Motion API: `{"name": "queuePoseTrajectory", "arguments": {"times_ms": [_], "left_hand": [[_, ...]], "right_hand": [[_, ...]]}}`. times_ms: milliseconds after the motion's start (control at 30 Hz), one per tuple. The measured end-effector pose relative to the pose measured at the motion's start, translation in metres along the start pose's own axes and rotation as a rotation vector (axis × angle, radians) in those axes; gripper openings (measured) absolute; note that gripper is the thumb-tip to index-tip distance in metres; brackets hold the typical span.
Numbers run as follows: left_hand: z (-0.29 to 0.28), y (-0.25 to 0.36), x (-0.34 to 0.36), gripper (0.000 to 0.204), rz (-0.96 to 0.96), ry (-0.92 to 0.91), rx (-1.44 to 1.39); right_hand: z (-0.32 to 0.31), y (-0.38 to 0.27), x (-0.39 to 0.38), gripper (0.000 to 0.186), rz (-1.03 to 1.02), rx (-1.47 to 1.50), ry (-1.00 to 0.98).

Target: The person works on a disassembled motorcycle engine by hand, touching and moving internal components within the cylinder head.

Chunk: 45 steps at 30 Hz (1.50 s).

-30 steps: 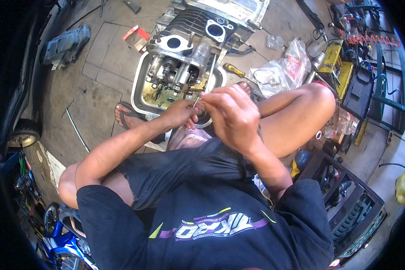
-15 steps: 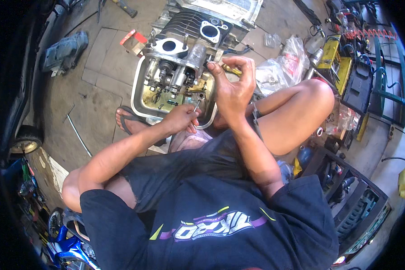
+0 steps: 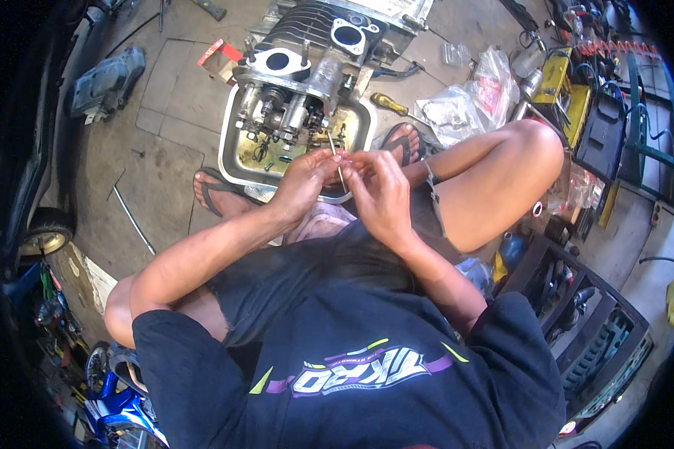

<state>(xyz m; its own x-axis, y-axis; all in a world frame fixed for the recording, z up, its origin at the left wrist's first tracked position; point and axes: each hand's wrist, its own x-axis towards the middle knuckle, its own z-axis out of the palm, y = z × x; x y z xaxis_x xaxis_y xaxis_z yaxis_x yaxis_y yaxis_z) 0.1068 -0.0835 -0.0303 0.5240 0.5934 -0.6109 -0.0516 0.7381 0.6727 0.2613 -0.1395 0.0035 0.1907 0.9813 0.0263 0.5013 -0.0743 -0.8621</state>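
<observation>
A thin metal rod [image 3: 332, 142] stands up between my two hands, over the near edge of an oily metal tray [image 3: 227, 161]. My left hand [image 3: 307, 179] is closed on it in a pinch. The fingertips of my right hand [image 3: 378, 194] are pressed together around its lower part, touching the left fingers. Just beyond, a finned engine block [image 3: 296, 41] rests over the tray with its shafts and gears exposed. Small dark parts [image 3: 260, 150] lie in the oil at the tray's bottom. The rod's lower end is partly hidden by my fingers.
A yellow-handled screwdriver [image 3: 389, 103] lies right of the tray, near clear plastic bags [image 3: 464, 105]. A red box [image 3: 219, 58] sits to the left. A long T-shaped rod [image 3: 133, 217] is on the floor. Yellow toolboxes [image 3: 558, 82] stand at the right.
My right hand has come down from beside the engine to meet the left at the rod. My left hand has moved slightly up and right. The screwdriver is now uncovered.
</observation>
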Motion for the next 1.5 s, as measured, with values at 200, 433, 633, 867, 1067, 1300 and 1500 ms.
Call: {"name": "queuePoseTrajectory", "arguments": {"times_ms": [200,433,633,867,1067,1300,1500], "left_hand": [[0.004,0.003,-0.002,0.029,0.067,0.024,0.329],[-0.002,0.007,-0.004,0.029,0.539,-0.007,0.881],[-0.011,-0.013,0.001,0.044,0.463,0.26,0.944],[-0.008,-0.023,0.001,0.03,0.284,0.109,0.855],[-0.014,-0.026,0.003,0.026,0.29,0.105,0.888],[-0.021,-0.031,0.009,0.024,0.269,0.089,0.987],[-0.016,-0.036,0.009,0.024,0.29,0.047,0.888]], "right_hand": [[-0.013,0.006,-0.002,0.026,0.288,0.188,0.024],[-0.056,0.006,0.017,0.027,0.418,0.405,-0.47],[-0.051,-0.018,0.014,0.01,-0.223,-0.077,0.174],[-0.023,-0.017,0.013,0.008,-0.215,0.119,-0.01],[-0.021,-0.013,0.016,0.006,-0.215,0.078,0.022],[-0.012,-0.004,0.016,0.01,-0.228,0.066,0.004],[0.02,0.004,0.034,0.035,-0.22,0.077,0.097]]}}
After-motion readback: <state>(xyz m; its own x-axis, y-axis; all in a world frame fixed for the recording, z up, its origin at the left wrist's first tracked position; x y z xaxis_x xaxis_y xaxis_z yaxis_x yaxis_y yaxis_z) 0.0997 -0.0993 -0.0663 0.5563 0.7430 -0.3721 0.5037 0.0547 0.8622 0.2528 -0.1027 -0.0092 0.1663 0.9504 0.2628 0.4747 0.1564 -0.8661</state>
